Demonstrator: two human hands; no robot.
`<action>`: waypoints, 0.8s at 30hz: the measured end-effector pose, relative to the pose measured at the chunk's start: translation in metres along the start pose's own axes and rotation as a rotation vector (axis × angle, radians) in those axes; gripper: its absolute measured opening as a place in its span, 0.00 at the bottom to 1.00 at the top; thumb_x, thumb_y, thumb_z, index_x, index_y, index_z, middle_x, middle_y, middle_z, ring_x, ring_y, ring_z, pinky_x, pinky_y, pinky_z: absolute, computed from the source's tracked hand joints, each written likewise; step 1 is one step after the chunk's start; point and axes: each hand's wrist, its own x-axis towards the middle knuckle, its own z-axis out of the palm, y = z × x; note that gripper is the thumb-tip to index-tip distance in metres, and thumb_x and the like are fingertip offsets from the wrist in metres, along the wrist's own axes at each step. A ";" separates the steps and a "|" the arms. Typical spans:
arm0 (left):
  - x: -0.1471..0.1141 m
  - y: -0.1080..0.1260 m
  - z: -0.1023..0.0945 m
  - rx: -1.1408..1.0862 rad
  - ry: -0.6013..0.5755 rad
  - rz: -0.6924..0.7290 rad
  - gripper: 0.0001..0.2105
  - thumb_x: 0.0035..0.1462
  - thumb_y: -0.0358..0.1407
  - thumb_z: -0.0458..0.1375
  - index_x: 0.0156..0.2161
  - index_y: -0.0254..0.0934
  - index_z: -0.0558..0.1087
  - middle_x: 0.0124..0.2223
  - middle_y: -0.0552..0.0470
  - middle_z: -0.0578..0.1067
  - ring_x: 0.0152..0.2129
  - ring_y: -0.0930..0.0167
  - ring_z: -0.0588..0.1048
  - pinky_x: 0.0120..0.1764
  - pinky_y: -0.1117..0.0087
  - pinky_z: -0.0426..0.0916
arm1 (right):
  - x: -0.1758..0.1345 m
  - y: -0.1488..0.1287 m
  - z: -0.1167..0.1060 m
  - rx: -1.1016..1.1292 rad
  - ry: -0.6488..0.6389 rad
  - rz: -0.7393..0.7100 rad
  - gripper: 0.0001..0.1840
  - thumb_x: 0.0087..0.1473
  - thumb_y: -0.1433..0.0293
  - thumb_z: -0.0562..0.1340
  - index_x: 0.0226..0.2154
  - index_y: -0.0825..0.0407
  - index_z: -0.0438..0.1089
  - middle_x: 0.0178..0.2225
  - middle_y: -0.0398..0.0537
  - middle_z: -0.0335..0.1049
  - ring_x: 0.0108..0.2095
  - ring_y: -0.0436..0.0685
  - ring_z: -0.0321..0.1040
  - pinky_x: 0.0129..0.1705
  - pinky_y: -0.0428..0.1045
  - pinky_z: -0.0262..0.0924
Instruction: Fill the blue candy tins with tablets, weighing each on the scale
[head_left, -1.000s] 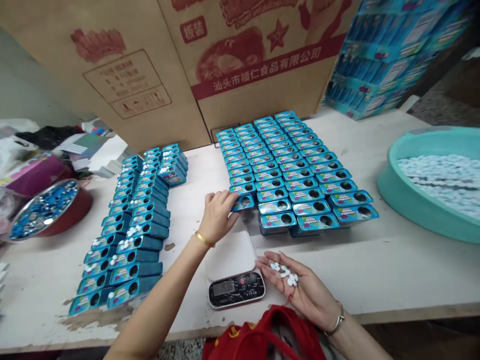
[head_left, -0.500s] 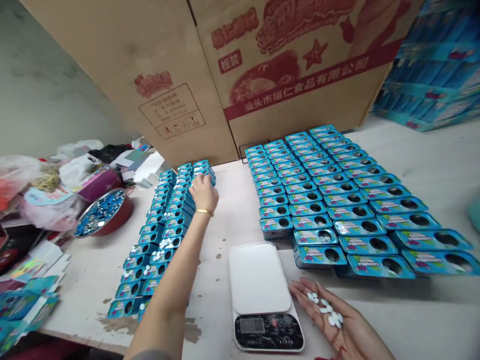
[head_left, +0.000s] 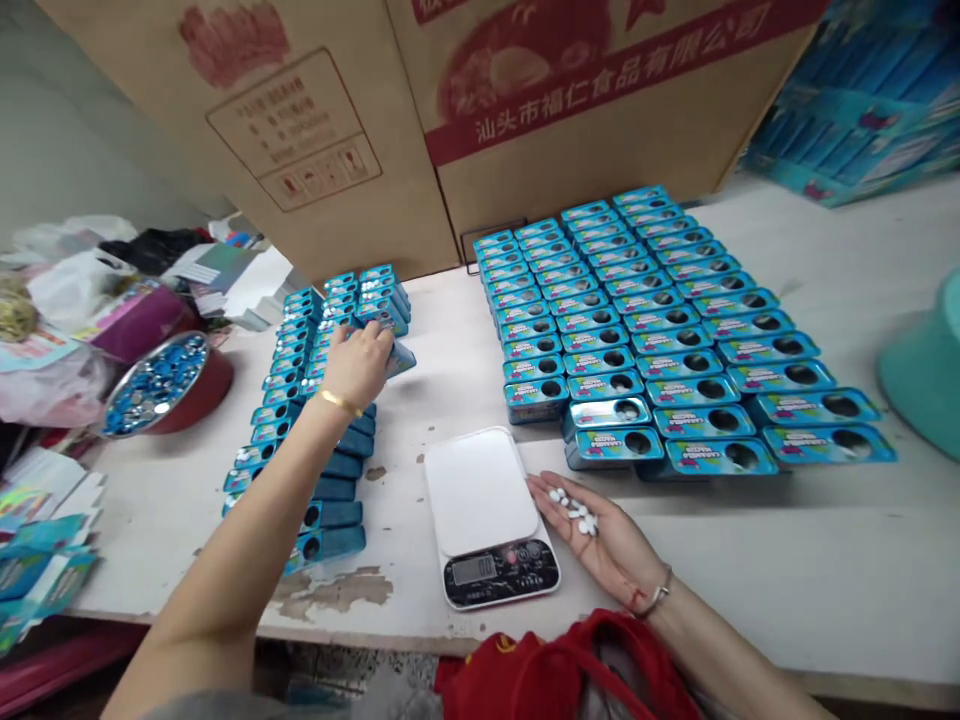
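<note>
My left hand (head_left: 358,368) reaches over the left group of blue candy tins (head_left: 341,300), fingers closed around a blue tin (head_left: 400,359) that leans out to the right; the fingertips partly hide it. White candies show on tops of several tins in this group. My right hand (head_left: 592,535) lies palm up, fingers stretched, beside the scale, with several small white oval candies (head_left: 577,512) in the palm. Between my hands stands a white kitchen scale (head_left: 480,490), its plate bare. To the right are rows of blue tins (head_left: 615,330) with round dark openings.
Behind the tins rises a large cardboard box (head_left: 510,120). At left are a red bowl of blue-and-silver pieces (head_left: 161,385), plastic bags and printed cards. Stacked blue packs (head_left: 862,110) stand far right, near a teal container (head_left: 922,360). The table's front edge has worn paint.
My view has tilted down. My left hand has come nearer along the tins and now has a tin leaning out at its fingers. My right hand still carries the candies beside the scale.
</note>
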 end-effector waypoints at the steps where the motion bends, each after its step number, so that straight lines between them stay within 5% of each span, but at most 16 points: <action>1: -0.017 0.008 -0.012 0.028 -0.017 0.059 0.09 0.59 0.36 0.48 0.39 0.34 0.68 0.42 0.43 0.69 0.40 0.61 0.69 0.46 0.59 0.58 | 0.002 0.004 0.003 -0.004 -0.011 0.012 0.07 0.49 0.79 0.61 0.34 0.61 0.71 0.39 0.61 0.75 0.46 0.59 0.71 0.48 0.48 0.68; 5: -0.084 0.049 -0.045 0.028 -0.109 0.197 0.08 0.59 0.38 0.51 0.35 0.35 0.68 0.37 0.47 0.70 0.33 0.64 0.71 0.33 0.65 0.62 | 0.010 0.023 0.010 -0.015 -0.051 0.060 0.07 0.49 0.78 0.61 0.35 0.61 0.71 0.39 0.59 0.75 0.45 0.59 0.71 0.47 0.48 0.68; 9: -0.121 0.081 -0.039 -0.035 -0.185 0.267 0.04 0.58 0.33 0.52 0.34 0.34 0.68 0.37 0.47 0.70 0.32 0.65 0.71 0.32 0.66 0.63 | 0.012 0.036 0.011 -0.029 -0.068 0.075 0.08 0.49 0.78 0.62 0.35 0.61 0.71 0.38 0.60 0.75 0.44 0.59 0.72 0.46 0.48 0.68; 12: -0.129 0.083 -0.029 -0.078 -0.212 0.257 0.04 0.58 0.33 0.53 0.35 0.34 0.68 0.37 0.47 0.71 0.33 0.65 0.71 0.34 0.66 0.64 | 0.007 0.035 0.009 -0.032 -0.064 0.060 0.07 0.49 0.79 0.61 0.35 0.61 0.70 0.37 0.60 0.75 0.44 0.59 0.72 0.46 0.48 0.68; 18: -0.149 0.085 -0.041 -0.287 0.035 0.266 0.11 0.57 0.38 0.55 0.42 0.33 0.65 0.47 0.43 0.68 0.42 0.63 0.68 0.43 0.62 0.64 | -0.026 0.020 0.001 -0.027 -0.079 0.086 0.11 0.53 0.77 0.57 0.39 0.64 0.69 0.42 0.64 0.73 0.47 0.60 0.70 0.48 0.49 0.68; 24: -0.188 0.172 -0.022 -0.551 0.050 0.529 0.09 0.61 0.33 0.49 0.45 0.34 0.65 0.42 0.48 0.68 0.36 0.70 0.68 0.36 0.69 0.65 | -0.063 0.020 -0.022 -0.065 -0.184 0.218 0.16 0.59 0.68 0.52 0.42 0.59 0.70 0.34 0.53 0.77 0.35 0.54 0.75 0.40 0.48 0.71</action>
